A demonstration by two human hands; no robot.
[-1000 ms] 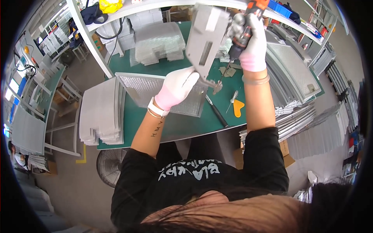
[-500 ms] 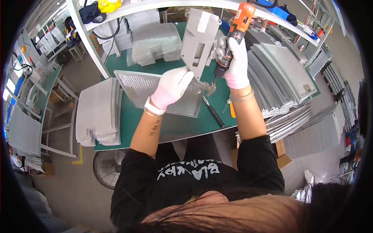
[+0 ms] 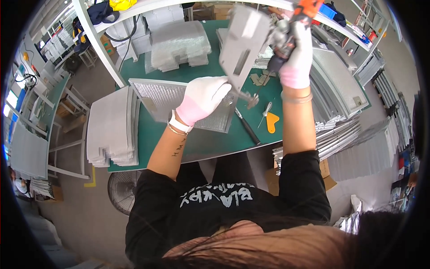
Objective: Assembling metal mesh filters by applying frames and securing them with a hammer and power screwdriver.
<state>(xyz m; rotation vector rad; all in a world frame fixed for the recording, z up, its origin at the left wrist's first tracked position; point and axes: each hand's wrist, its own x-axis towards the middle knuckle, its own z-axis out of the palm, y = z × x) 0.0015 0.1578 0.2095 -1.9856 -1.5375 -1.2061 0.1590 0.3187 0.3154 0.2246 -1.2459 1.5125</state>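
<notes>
- Grey plate [image 3: 244,42], held up over the green tabletop [image 3: 147,134]: flat, smooth and angular, with a long slot [image 3: 242,62] and a white strip [image 3: 251,22] blurred past reading.
- Black shirt [image 3: 237,213] with pale, brushy capital lettering across the chest.
- Framed panel [image 3: 168,95], silvery and bumpy-textured, on the tabletop.
- Power drill [image 3: 308,10], orange and black, motion-blurred; the right hand [image 3: 301,51], gloved in white with a pink cuff, is wrapped around it.
- Left hand [image 3: 204,98], gloved alike, pinching the plate's lower end; dark letters mark the forearm [image 3: 166,154].
- Black-handled tool [image 3: 247,127], slender, lying on the tabletop.
- Flat scraper [image 3: 271,123], yellow-orange, with a rounded, flaring outline.
- Thin screwdriver [image 3: 268,108], pale-handled, just beside the scraper.
</notes>
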